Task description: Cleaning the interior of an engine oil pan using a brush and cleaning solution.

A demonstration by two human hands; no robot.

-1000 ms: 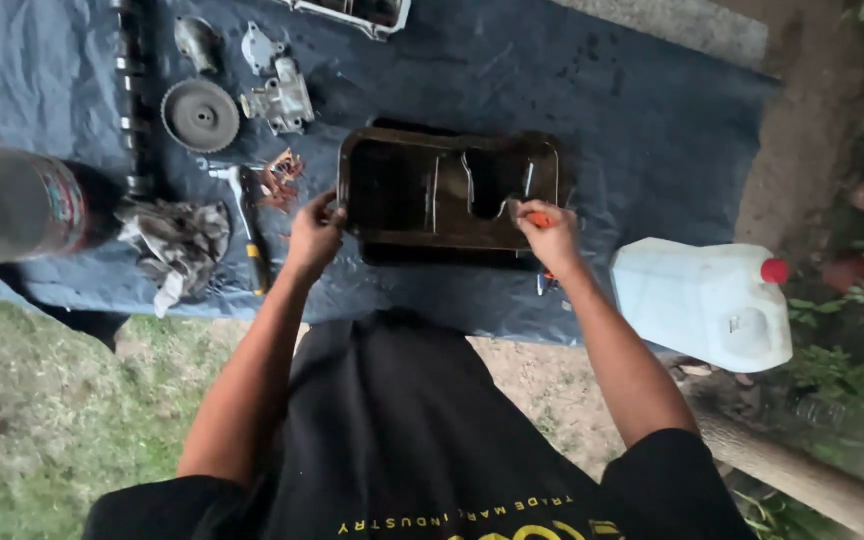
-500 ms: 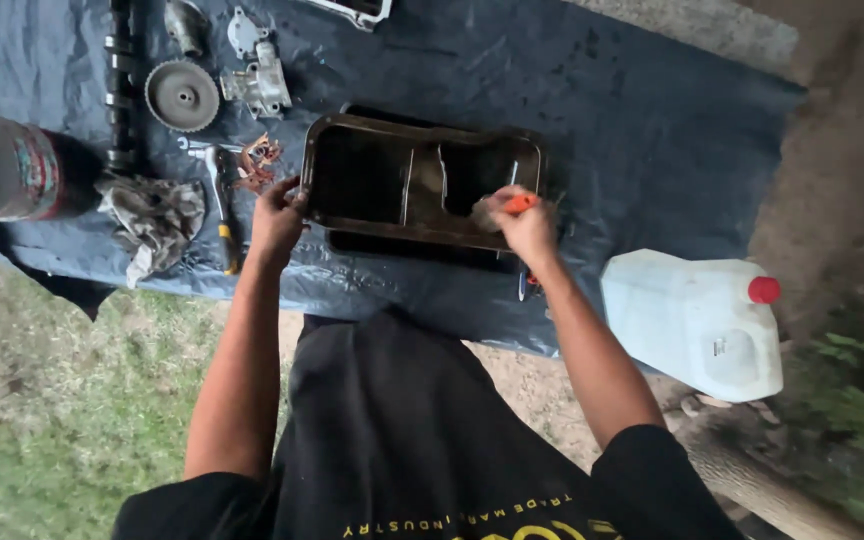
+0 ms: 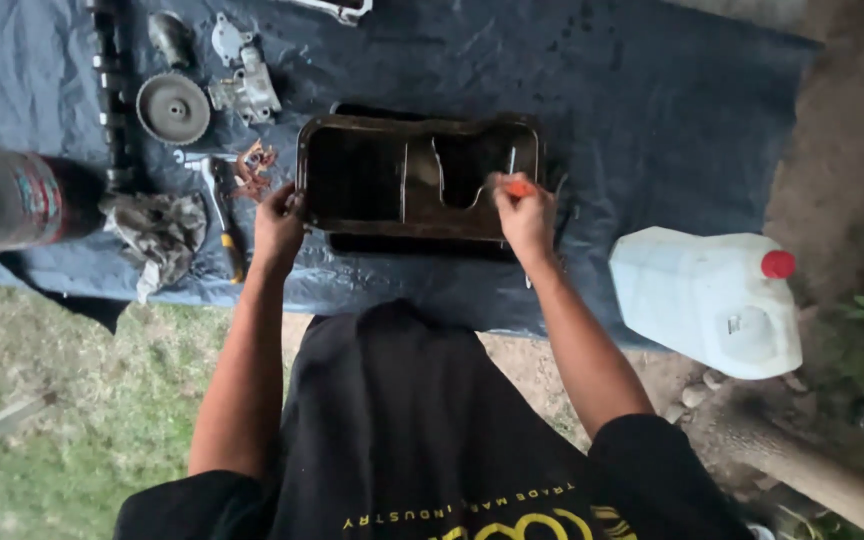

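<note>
A dark, greasy metal oil pan with an inner baffle lies on a dark blue tarp. My left hand grips the pan's near left corner. My right hand is closed on a small tool with an orange handle, its thin metal end over the pan's right side.
Left of the pan lie a ratchet wrench, a crumpled rag, a toothed pulley, a camshaft and small metal parts. A dark bottle looms at the left edge. A white jug with a red cap sits at the right.
The view has shifted, so the pan and tarp sit a little differently in frame. My right hand with the orange tool has moved slightly left along the pan's right side. My left hand stays on the corner.
</note>
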